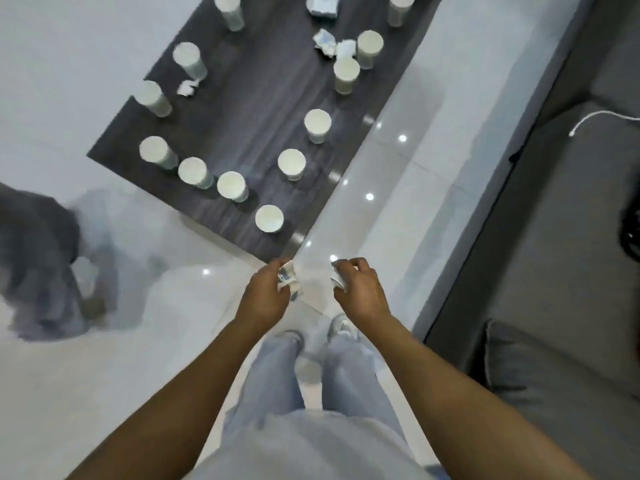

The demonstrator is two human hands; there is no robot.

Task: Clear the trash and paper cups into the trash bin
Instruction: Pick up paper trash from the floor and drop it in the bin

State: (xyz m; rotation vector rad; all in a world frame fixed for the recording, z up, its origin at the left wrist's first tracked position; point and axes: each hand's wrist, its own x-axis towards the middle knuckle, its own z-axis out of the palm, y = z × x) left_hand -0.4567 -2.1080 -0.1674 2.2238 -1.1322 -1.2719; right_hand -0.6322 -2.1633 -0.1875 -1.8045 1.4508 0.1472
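Note:
Several white paper cups, such as the nearest paper cup, stand upright on a dark wooden table. Crumpled paper scraps lie among them, one scrap at the left and a crumpled wad near the back. My left hand grips a crumpled white and blue paper just past the table's near corner. My right hand holds a small white paper piece. A blurred bin with a dark liner bag stands on the floor at the left.
A grey sofa runs along the right, with a white cable on it and a cushion in front. Glossy white floor tiles surround the table. My legs and shoes are below the hands.

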